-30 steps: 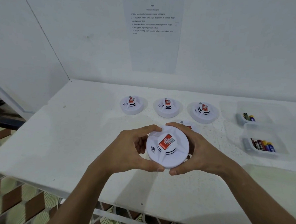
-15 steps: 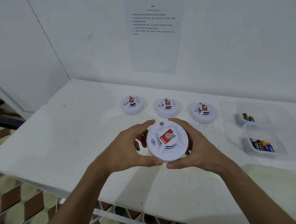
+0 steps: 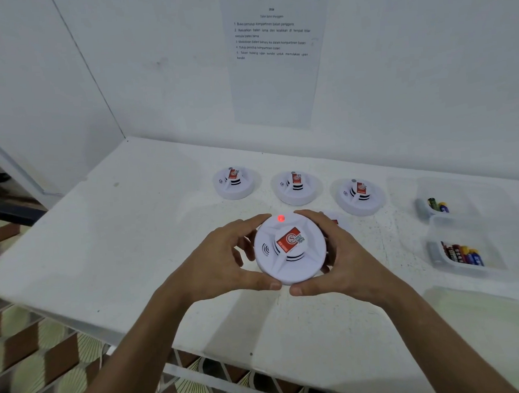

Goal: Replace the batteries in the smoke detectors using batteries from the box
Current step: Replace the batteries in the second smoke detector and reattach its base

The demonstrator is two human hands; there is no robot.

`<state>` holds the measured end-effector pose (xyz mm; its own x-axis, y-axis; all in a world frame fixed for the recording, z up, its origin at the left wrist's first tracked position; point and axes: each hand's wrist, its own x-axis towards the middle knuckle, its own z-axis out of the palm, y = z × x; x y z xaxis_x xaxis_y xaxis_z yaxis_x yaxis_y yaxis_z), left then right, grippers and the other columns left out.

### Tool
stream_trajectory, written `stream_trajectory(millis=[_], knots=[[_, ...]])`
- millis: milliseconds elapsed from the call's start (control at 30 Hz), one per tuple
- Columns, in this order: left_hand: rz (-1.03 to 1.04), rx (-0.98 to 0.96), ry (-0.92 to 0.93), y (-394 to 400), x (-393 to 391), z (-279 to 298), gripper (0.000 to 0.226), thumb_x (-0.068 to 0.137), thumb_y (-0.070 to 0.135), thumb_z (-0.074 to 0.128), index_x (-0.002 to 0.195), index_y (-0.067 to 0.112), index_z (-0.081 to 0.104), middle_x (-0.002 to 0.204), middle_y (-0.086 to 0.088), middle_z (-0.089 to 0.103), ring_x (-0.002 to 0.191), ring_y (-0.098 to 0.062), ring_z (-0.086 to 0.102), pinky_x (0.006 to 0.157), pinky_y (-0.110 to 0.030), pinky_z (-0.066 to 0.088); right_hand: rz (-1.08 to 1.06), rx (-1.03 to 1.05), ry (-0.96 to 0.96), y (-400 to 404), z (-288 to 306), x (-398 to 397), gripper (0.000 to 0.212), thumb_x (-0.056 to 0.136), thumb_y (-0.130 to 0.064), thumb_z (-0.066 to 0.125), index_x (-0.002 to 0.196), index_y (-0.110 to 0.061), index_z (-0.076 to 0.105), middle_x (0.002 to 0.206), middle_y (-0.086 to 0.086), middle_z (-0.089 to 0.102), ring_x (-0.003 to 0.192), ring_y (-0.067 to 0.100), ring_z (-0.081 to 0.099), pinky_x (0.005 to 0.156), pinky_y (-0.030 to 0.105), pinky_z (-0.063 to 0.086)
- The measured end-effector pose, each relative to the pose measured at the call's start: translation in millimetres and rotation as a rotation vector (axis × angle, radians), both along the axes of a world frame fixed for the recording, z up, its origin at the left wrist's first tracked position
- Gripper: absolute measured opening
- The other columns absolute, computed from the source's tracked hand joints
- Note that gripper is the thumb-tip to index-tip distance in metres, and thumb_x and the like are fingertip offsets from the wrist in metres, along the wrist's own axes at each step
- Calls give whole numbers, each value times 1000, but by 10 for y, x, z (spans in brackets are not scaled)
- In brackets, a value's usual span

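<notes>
A round white smoke detector (image 3: 289, 249) with a red label is held over the white table (image 3: 134, 233). My left hand (image 3: 222, 264) grips its left rim and my right hand (image 3: 342, 255) grips its right rim. A red light glows at its far edge. Behind it stand three more detectors in a row: left (image 3: 235, 182), middle (image 3: 296, 187) and right (image 3: 360, 195). Part of a fifth detector (image 3: 336, 219) shows behind my right hand. At the right, a clear box (image 3: 462, 254) holds several batteries, and a second box (image 3: 437, 206) behind it holds a few.
A printed instruction sheet (image 3: 273, 45) hangs on the back wall. White walls close the table at the back and left. The table's front edge runs over a tiled floor (image 3: 29, 352) at lower left.
The held detector has tilted and shifted slightly toward the row. Its red light now glows; it was unlit in both earlier frames.
</notes>
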<state>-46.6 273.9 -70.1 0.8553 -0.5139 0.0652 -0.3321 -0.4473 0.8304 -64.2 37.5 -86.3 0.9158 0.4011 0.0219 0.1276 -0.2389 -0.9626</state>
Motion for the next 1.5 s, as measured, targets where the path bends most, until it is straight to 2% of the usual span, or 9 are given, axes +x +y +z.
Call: stream_trajectory(millis=[133,267,367,567,800,1033,1167,1367,1500], knots=[[-16,-10,3,3,5,28,82,67,39,86,137,45,45,111,16,66,85,-20,59,68,-25,54,1,-6,3,1,-11,16,96,61,-2,91,139,-30,42,125,-23,59,122,2,55,89,20,53],[-21,-33,17,-2,5,45,80,69,32,86,137,41,46,109,16,66,83,-23,57,67,-24,54,-12,-26,6,1,-27,37,98,61,-9,93,140,-34,42,130,-19,59,124,8,55,95,29,54],[-12,-32,29,7,15,36,81,69,32,86,137,43,45,107,16,66,81,-22,57,67,-27,54,-31,-38,0,19,-42,47,98,60,-11,93,140,-35,42,129,-19,60,122,8,56,94,29,55],[-33,3,62,35,-8,-24,82,70,28,86,139,41,42,111,17,62,83,-13,58,66,-22,52,-54,-64,3,78,-158,34,99,60,-15,94,142,-33,42,135,-12,58,127,13,54,101,44,53],[-4,-7,49,49,1,-47,80,69,31,86,137,41,45,109,21,63,82,-7,58,65,-18,50,-63,-57,12,132,-230,64,99,59,-18,93,142,-31,42,135,-11,58,128,15,54,102,45,52],[-11,-2,59,63,49,-44,81,68,28,87,137,39,46,105,28,61,82,-2,57,64,-15,48,-92,-65,33,185,-253,93,102,56,-29,93,143,-29,40,138,-9,56,130,15,53,103,47,51],[-4,-7,48,88,82,-71,80,69,25,87,136,38,46,105,28,61,82,-4,57,65,-14,48,-107,-69,35,224,-278,120,104,58,-20,94,144,-30,37,138,-11,54,128,11,52,102,43,52],[-2,-18,31,158,181,-69,77,68,20,88,133,38,49,99,27,61,74,-1,54,63,-12,47,-134,-57,13,301,-253,197,93,60,-14,95,135,-33,44,126,-18,60,116,8,58,90,31,57],[-1,-16,30,200,275,-93,77,67,19,88,132,38,50,99,25,63,71,-2,54,62,-11,45,-142,-47,-2,353,-263,259,91,63,-14,93,138,-31,45,129,-15,61,119,10,58,93,38,56]])
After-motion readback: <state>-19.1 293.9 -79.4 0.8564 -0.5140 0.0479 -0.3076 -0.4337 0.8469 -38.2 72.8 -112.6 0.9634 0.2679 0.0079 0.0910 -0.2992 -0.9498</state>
